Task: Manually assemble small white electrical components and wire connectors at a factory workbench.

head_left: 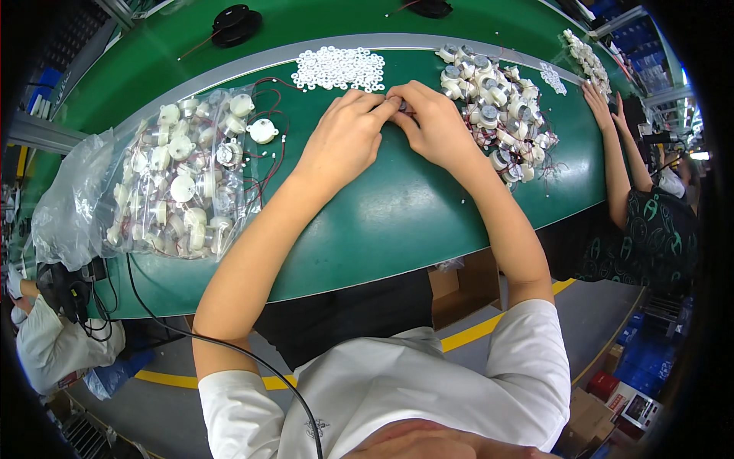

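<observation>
My left hand (348, 136) and my right hand (440, 131) meet over the green worktable, fingertips pinched together. Between them sits a small part, mostly hidden by the fingers; only a bit of dark grey shows, and its kind I cannot make out. Just beyond my left hand lies a flat spread of small white rings (336, 67). A heap of white plastic, motor-like parts (489, 99) with grey round ends and thin dark red wires rises beside my right hand. Left of my left forearm, similar white wired parts (180, 187) fill a clear plastic bag.
The green table (367, 229) curves across the view, with a metal rail (252, 67) along its far side. Black coiled items (237, 27) lie beyond the rail. A black cable (229, 344) crosses my left arm. At right, another person's hands (600, 107) rest near more white parts (587, 61).
</observation>
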Available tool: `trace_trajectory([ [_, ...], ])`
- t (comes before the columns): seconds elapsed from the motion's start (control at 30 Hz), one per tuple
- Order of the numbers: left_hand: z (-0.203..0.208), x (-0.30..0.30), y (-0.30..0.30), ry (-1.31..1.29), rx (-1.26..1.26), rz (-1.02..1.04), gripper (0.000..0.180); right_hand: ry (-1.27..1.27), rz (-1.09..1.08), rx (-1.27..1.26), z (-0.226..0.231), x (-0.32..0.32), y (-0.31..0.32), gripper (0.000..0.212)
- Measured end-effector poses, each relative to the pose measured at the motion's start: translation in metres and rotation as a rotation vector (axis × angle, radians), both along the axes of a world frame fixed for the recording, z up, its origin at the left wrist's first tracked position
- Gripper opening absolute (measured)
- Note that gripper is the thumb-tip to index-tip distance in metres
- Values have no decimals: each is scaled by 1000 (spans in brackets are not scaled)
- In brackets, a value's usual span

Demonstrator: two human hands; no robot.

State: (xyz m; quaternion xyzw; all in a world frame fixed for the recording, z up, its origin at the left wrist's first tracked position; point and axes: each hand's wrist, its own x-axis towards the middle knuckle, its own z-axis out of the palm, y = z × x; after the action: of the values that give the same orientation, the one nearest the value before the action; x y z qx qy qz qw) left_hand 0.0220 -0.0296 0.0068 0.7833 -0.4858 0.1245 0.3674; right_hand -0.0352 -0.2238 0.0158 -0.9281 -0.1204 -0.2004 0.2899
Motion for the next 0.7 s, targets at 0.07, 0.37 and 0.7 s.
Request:
trace_trajectory([
  [0.07,-1,-1,3,-34,50,15,51,6,-6,-115,3,-3,8,24],
  [0.37,6,-4,14,-143,162,80,51,-15,-38,-46,3,-6,11,24],
  [0.7,36,11,89,-96,290,571,43,-132,-430,-430,79,-73,-63,21],
])
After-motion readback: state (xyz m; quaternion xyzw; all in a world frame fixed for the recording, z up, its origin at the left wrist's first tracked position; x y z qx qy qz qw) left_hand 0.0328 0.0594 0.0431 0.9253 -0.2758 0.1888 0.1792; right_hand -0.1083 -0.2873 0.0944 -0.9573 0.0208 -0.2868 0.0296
